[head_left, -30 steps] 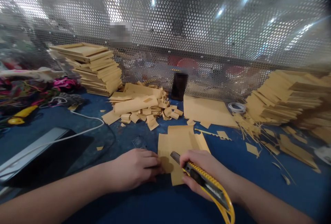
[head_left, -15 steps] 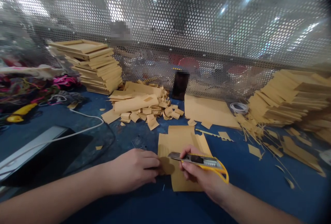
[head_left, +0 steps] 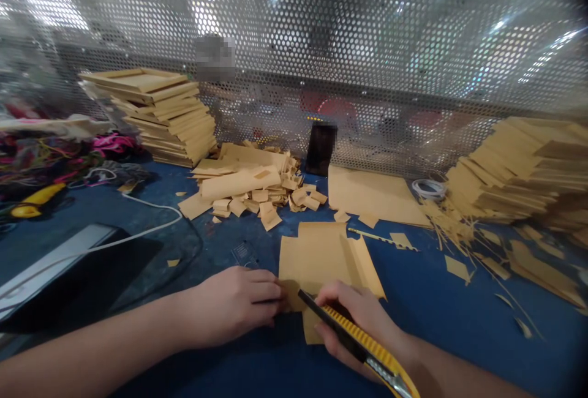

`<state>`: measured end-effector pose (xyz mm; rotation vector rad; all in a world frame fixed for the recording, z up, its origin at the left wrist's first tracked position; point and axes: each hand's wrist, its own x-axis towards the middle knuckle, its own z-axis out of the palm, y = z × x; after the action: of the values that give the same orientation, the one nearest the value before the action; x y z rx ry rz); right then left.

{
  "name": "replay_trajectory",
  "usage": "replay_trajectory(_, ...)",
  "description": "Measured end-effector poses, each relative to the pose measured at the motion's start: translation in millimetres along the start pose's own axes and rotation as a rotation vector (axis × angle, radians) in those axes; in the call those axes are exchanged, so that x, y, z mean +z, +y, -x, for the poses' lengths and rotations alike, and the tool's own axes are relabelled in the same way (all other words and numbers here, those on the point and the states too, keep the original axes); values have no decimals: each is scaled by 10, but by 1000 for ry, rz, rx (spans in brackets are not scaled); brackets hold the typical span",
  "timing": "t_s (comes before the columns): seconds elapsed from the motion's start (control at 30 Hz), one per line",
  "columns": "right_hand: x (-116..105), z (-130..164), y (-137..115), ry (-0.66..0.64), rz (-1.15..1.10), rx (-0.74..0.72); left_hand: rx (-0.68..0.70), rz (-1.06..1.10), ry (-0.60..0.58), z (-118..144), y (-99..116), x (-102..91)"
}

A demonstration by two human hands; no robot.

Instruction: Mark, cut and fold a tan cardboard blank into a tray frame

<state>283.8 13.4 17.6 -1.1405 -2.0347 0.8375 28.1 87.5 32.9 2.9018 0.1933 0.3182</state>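
The step in hand looks like cutting. The right hand, low and a bit right of the middle of the frame, is wrapped tight around a yellow knife. The dark blade tip points up and left and rests on the near edge of a brown card sheet. The left hand, low in the middle of the frame, lies flat with its fingers close together. They press down on the left edge of the same sheet, just beside the blade tip. It pinches nothing.

The sheet lies flat on the blue tabletop, right above both hands in the frame. Its far end reaches up toward the middle. A narrow flap at its right side looks folded or partly cut.

The next move, I think, calls for a slow, straight pull of the blade while the left hand keeps the sheet from sliding. The fingers sit very near the blade, so they must stay out of its path.

Around them are a heap of small card scraps above the middle, 1 tall pile of card at the upper left and 1 pile at the right. A white cable crosses the left side.
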Motion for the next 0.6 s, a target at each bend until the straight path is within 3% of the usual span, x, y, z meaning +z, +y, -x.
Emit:
replay_trajectory(0.27, 39, 37, 14, 22, 54, -84, -15, 49, 18, 10, 4, 0)
replay_trajectory(0.47, 53, 61, 15, 4, 52, -23, -4, 16, 2, 14, 3, 17)
replay_trajectory(0.6, -13, 9, -50, 3, 78, -122, 20, -13, 44, 7, 19, 15)
